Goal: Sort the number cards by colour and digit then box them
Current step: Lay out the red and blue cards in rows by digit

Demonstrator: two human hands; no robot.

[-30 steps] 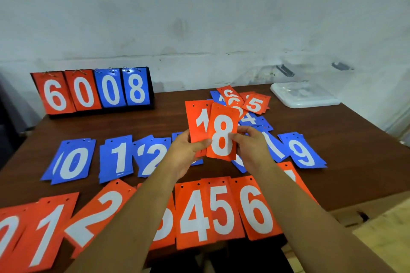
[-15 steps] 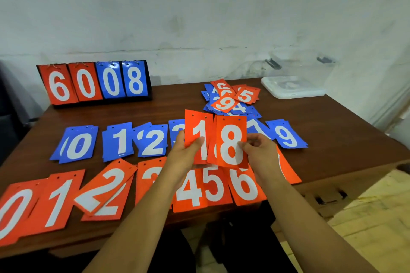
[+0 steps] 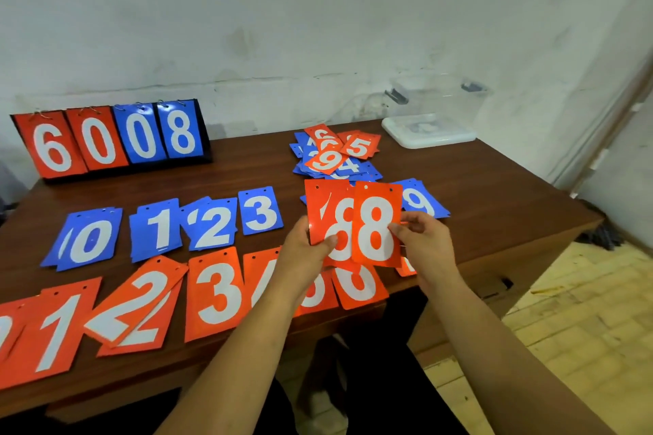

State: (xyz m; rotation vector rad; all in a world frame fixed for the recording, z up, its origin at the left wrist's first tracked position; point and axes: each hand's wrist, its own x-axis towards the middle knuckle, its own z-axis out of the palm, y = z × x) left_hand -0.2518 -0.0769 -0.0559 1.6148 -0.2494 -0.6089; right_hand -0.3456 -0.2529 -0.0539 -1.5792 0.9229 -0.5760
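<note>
The front red 8 card (image 3: 376,226) is held upright above the near right part of the table (image 3: 494,208). Its long axis runs from near edge to far edge, with the punched holes at the top and the digit the right way up. The right hand (image 3: 424,240) has its grip clamped on the card's right edge, thumb in front and fingers behind.

This card overlaps the right side of a fan of red cards (image 3: 327,219), also upright, showing a second 8 and a sliver of another digit. The left hand (image 3: 304,251) has its grip closed on the fan, thumb pressed across the face.

Beneath the hands, along the near edge, lies a red row: red 1 (image 3: 53,332), a skewed red 2 (image 3: 137,307), red 3 (image 3: 215,293), then cards partly hidden by the arms. Behind it runs a blue row: blue 0 (image 3: 84,240), blue 1 (image 3: 157,228), blue 2 (image 3: 212,222), blue 3 (image 3: 259,210), and blue 9 (image 3: 422,199) towards the right edge.

A mixed pile (image 3: 335,155) of red and blue cards sits near the far edge. At the far left corner a flip scoreboard (image 3: 109,138) reads 6 0 0 8.

At the far right corner stands a clear box (image 3: 438,95) with a whitish lid (image 3: 429,131) at its foot. Its contents cannot be told.
</note>
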